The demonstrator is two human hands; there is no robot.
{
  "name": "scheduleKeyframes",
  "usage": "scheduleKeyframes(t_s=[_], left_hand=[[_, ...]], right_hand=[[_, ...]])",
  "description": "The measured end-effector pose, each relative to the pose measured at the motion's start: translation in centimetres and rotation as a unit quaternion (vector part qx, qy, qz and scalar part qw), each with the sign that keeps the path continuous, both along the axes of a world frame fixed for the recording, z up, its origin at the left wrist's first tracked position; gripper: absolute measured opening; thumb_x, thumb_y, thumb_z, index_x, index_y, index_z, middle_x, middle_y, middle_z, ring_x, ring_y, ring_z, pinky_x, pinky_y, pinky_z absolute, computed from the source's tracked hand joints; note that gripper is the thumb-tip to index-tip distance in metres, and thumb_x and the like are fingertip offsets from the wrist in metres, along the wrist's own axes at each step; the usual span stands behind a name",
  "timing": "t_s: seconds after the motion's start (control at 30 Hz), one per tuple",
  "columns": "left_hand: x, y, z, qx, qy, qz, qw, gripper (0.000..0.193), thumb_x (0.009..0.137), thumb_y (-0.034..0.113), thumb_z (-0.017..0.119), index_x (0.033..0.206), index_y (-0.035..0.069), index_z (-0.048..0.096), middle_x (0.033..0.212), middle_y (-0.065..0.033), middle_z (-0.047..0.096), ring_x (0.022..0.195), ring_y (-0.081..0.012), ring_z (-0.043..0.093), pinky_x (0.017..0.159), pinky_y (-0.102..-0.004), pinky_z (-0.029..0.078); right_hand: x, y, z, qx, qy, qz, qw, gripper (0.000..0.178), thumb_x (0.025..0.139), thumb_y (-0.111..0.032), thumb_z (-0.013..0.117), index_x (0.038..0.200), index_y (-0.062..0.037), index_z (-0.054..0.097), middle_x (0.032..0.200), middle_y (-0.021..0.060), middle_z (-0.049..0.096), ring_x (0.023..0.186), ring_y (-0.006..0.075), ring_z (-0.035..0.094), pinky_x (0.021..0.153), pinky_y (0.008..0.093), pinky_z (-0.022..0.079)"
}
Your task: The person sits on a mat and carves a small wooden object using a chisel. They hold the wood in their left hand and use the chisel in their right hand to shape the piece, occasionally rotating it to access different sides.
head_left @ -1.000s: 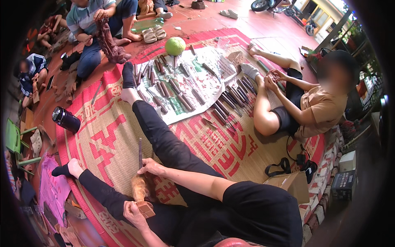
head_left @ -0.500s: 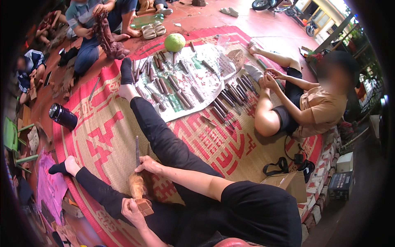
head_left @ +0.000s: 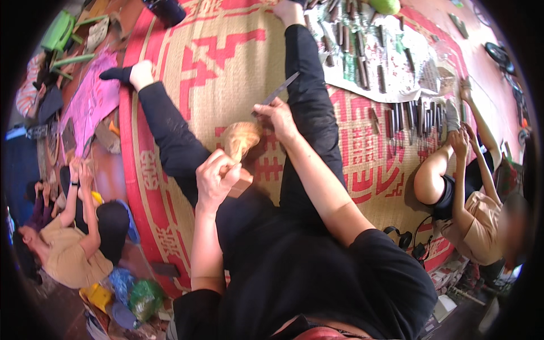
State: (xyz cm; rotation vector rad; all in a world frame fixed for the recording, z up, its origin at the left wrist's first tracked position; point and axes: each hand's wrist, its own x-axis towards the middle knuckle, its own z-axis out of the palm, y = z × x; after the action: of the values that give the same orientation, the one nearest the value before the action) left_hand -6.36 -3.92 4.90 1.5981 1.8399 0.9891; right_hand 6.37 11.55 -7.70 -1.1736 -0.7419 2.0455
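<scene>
My left hand [head_left: 214, 177] is closed round the lower part of a light-brown wooden carving [head_left: 242, 139], just above its square block base. The carving has a rounded, ridged top and tilts away from me over my lap. Close to the carving's right side, my right hand [head_left: 276, 120] grips a long, thin, grey metal file [head_left: 283, 87]. The file's free end slants up and right, over my right trouser leg. Fingers hide its near end, and I cannot tell whether it touches the wood.
Several dark-handled carving tools [head_left: 362, 48] lie on a paper sheet [head_left: 396, 85], with more tools [head_left: 416, 118] on the patterned mat [head_left: 221, 59]. A person [head_left: 476, 209] sits at right, another [head_left: 73, 238] at left. A dark flask [head_left: 165, 10] stands far off.
My view has turned, so the scene sits differently. The carving's top has come up beside my right hand, and the file has swung from upright to slanting right. Both hands keep their hold.
</scene>
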Motion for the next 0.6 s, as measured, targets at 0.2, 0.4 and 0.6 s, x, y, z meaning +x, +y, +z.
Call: scheduleKeyframes(t_s=[0.2,0.4,0.6], left_hand=[[1.0,-1.0,-0.1,-0.007,0.019,0.078,0.997,0.033,0.076,0.032,0.071,0.077,0.004,0.054,0.070,-0.0075,0.055,0.064,-0.0244,0.056,0.060,-0.0340,0.046],[0.4,-4.0,-0.9,-0.073,-0.025,0.221,0.972,0.049,0.086,0.042,0.061,0.117,0.007,0.048,0.100,-0.0110,0.051,0.084,-0.0200,0.055,0.079,-0.0332,0.046],[0.0,-4.3,-1.1,-0.122,-0.097,0.249,0.956,0.058,0.086,0.033,0.064,0.133,0.012,0.038,0.113,-0.0125,0.040,0.094,-0.0185,0.050,0.084,-0.0364,0.044]], right_hand=[[-0.4,-0.6,-1.1,-0.019,0.045,0.060,0.997,0.010,0.079,-0.005,0.067,0.087,-0.0047,0.062,0.081,0.0045,0.066,0.071,0.0126,0.060,0.069,0.0251,0.048],[-0.7,-0.9,0.5,-0.002,0.075,0.109,0.991,0.017,0.075,0.000,0.069,0.091,-0.0008,0.063,0.081,0.0043,0.065,0.074,0.0137,0.060,0.073,0.0263,0.047],[-0.6,-1.1,1.1,0.061,0.048,0.119,0.990,0.019,0.075,0.003,0.066,0.093,-0.0005,0.064,0.083,0.0045,0.065,0.074,0.0133,0.059,0.074,0.0265,0.047]])
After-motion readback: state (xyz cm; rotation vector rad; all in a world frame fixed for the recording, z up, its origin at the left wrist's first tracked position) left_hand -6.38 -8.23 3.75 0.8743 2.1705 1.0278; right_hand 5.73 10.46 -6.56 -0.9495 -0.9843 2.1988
